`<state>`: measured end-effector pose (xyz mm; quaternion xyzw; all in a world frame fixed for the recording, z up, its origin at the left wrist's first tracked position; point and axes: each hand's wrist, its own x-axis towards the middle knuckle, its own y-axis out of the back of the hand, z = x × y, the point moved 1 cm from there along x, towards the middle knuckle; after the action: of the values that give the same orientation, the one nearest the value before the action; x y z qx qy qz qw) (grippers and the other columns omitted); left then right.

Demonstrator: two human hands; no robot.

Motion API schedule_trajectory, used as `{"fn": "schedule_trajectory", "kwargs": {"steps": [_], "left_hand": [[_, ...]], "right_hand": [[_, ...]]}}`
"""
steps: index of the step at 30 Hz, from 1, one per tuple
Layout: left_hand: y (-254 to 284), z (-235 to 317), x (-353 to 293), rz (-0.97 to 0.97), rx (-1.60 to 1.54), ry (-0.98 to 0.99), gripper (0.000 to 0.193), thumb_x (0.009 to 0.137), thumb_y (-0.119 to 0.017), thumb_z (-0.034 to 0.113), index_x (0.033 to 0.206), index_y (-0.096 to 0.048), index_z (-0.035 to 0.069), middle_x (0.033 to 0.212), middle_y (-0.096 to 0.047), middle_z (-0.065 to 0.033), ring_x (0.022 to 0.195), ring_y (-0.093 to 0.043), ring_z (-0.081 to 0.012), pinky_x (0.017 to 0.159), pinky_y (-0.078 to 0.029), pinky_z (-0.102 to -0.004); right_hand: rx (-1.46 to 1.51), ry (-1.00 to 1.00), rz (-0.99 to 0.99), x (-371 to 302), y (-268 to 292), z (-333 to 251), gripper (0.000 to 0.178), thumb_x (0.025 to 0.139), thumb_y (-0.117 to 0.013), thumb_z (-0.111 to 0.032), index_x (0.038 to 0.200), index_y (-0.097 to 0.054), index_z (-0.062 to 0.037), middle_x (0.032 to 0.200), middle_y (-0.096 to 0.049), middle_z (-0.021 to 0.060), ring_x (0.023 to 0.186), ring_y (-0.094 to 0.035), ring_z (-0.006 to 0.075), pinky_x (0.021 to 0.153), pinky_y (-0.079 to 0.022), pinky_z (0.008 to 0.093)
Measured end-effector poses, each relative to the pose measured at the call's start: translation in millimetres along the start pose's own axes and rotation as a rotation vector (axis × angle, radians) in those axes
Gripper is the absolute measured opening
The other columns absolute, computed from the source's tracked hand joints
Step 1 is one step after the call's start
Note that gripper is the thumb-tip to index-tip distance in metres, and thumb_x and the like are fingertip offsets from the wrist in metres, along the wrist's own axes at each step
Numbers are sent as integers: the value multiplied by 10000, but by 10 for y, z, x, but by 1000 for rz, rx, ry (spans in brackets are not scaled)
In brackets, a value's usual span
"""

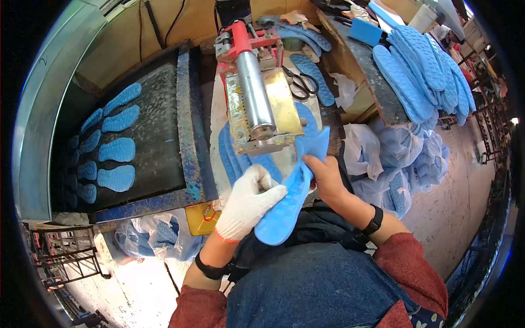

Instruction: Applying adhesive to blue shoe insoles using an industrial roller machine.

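Note:
Between my hands is a blue, bumpy-textured insole (280,220), held at a slant in front of a roller machine. My left hand (251,198), in a white knit glove, pinches its edge between thumb and fingers near the middle. Bare, my right hand (327,177) grips the upper part, where the piece looks bent or folded; its fingers behind are partly hidden. Just beyond stands the machine, with a metal roller (256,95), a red bracket (239,37) and a yellowish plate (283,98). More blue insoles (232,156) lie on pale paper beneath it.
On the left, a dark conveyor belt (158,126) carries several insoles in rows. Black-handled scissors (302,85) lie right of the roller. A pile of blue insoles (424,71) covers part of the right-hand table. Filled plastic bags (402,145) sit below it; a yellow tray (199,220) is beside my left wrist.

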<state>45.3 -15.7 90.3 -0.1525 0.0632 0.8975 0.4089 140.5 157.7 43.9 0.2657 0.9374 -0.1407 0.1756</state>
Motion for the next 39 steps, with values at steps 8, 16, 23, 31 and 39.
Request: {"fn": "schedule_trajectory", "kwargs": {"steps": [8,16,23,31,39], "left_hand": [[-361,-109,292,-130,233,-118,275,804,-704,185,820,-470,42,714,-494,-32,656,-459,-107,605,-428,-286],[-449,-104,340,-3,423,-176,248,826,-675,197,862,-483,45,733,-490,-73,670,-483,-166,650,-444,-310],[-157,-231,237,-237,312,12,405,892,-610,287,1137,-498,-16,1036,-578,-106,945,-559,-183,817,-478,-304],[691,-101,-286,203,-90,-138,260,962,-506,162,1155,-580,4,1062,-645,-103,940,-624,-173,807,-505,-292],[524,531,510,311,38,-862,469,956,-375,105,1402,-323,-30,1468,-312,-224,1372,-303,-350,1133,-243,-373]], "right_hand": [[592,-57,-423,-25,641,243,585,947,-510,-474,1360,-430,-67,1258,-552,64,1094,-555,174,913,-442,344],[579,52,-481,65,732,285,564,929,-546,-237,1422,-316,-89,1267,-537,63,1089,-561,211,943,-439,388],[297,181,-146,161,764,203,588,887,-566,-100,1422,-331,-47,1347,-486,85,1214,-487,220,1018,-397,366],[-1090,960,239,566,408,-825,578,779,-508,76,1310,-529,-151,1165,-540,160,1062,-531,320,901,-448,387],[-1065,1081,-37,562,-53,-1079,536,799,-586,20,1312,-534,-128,1269,-514,138,1116,-526,311,932,-448,362]]}}
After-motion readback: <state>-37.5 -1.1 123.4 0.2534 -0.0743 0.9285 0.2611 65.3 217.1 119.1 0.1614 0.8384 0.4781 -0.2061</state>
